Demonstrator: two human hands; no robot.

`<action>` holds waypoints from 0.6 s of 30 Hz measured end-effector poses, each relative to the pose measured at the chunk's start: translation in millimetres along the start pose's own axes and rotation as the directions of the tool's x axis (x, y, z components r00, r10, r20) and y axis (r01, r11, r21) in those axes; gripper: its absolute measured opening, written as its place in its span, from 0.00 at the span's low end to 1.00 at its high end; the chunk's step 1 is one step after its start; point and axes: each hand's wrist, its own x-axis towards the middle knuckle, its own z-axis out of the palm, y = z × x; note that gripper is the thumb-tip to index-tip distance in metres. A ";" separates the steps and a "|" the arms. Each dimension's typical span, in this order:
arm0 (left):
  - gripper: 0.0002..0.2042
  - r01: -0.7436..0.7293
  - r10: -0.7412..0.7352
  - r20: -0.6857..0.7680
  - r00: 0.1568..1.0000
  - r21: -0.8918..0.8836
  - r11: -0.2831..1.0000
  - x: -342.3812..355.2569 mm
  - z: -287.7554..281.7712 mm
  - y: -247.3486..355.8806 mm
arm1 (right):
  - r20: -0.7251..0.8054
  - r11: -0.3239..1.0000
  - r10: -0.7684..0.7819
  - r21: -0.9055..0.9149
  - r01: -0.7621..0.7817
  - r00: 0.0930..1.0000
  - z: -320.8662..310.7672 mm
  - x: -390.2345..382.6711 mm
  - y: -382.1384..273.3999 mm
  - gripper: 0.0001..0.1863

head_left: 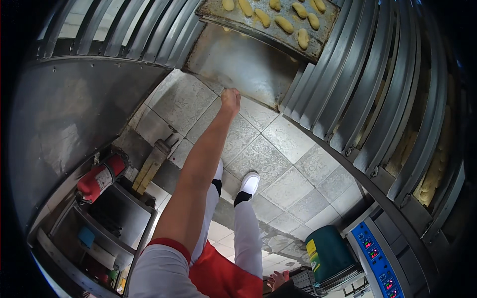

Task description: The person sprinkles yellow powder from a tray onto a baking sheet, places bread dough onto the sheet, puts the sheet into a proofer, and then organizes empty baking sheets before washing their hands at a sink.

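My left hand [230, 101] is stretched out ahead and closed on the near edge of a bare metal baking tray [243, 62] that sits in a rack. Just above it lies a second, worn tray [266, 30] carrying several pale oblong dough pieces [284, 24]. My right hand [278, 279] hangs low beside my red apron, small at the bottom edge, next to a dark object; whether it holds anything is unclear. Below my arm I see my white trousers and white shoe [250, 182].
Curved metal rack rails [348, 99] run along the right and top left. A red fire extinguisher [99, 179] leans at the left above a metal shelf unit [107, 226]. A green bin [328, 253] and a blue control panel [377, 263] stand at the lower right on the tiled floor [278, 164].
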 end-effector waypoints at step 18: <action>0.25 -0.292 0.021 0.362 0.932 0.783 -0.550 -230.4 -241.8 58.6 | -0.104 0.938 -0.345 -0.057 0.341 0.933 -3.9 -56.8 -9.0 0.34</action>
